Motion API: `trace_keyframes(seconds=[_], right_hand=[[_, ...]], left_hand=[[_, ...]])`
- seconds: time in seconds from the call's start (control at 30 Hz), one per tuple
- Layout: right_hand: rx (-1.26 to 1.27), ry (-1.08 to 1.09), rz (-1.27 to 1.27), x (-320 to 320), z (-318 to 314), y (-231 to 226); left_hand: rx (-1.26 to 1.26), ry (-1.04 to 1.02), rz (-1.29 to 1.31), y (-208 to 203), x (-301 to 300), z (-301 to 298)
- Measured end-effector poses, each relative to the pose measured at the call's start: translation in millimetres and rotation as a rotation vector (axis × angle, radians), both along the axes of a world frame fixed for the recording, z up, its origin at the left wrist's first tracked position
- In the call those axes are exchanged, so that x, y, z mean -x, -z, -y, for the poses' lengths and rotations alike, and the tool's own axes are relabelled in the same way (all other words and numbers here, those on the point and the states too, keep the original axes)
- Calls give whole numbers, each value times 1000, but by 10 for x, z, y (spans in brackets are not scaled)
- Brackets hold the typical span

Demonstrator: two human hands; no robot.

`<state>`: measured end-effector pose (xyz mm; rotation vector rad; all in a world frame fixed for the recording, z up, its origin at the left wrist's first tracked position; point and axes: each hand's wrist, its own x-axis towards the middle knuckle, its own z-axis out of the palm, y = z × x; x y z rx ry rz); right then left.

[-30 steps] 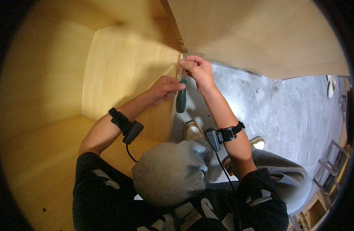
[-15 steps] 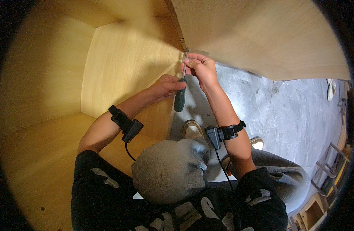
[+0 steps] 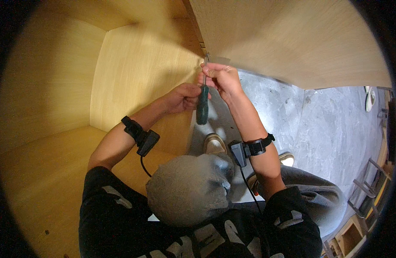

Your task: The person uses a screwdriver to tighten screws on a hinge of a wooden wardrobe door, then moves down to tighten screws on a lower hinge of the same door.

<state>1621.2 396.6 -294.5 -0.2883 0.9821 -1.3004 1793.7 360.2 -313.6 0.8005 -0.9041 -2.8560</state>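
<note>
A screwdriver (image 3: pixel 202 108) with a dark green handle hangs nearly upright in the picture, its metal shaft pointing away from me. My left hand (image 3: pixel 183 98) is closed at the top of the handle, the thumb on its left side and fingertips showing past its right. With thumb and fingers my right hand (image 3: pixel 224 78) pinches the shaft close to the tip. That tip meets a small metal hinge (image 3: pixel 206 55) at the edge where the door panel joins the cabinet; the screw itself is too small to make out.
A light wood cabinet (image 3: pixel 137 73) opens on the left, and its door panel (image 3: pixel 292 38) spreads across the upper right. Grey floor (image 3: pixel 322 118) lies beyond my shoes (image 3: pixel 215 143). Metal frames (image 3: pixel 366 187) and wooden pieces (image 3: pixel 350 234) stand at the far right.
My left thumb has drawn back from across the handle to its left side, and the left fingers have shifted around it. The right hand and the shaft have moved slightly left.
</note>
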Motion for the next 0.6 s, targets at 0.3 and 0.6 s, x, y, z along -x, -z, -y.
trace_keyframes(seconds=[0.3, 0.6], right_hand=[[30, 33, 100, -93, -37, -26], [51, 151, -252, 14, -161, 300]], left_hand=[[300, -53, 191, -77, 106, -2], [356, -186, 185, -56, 118, 305]])
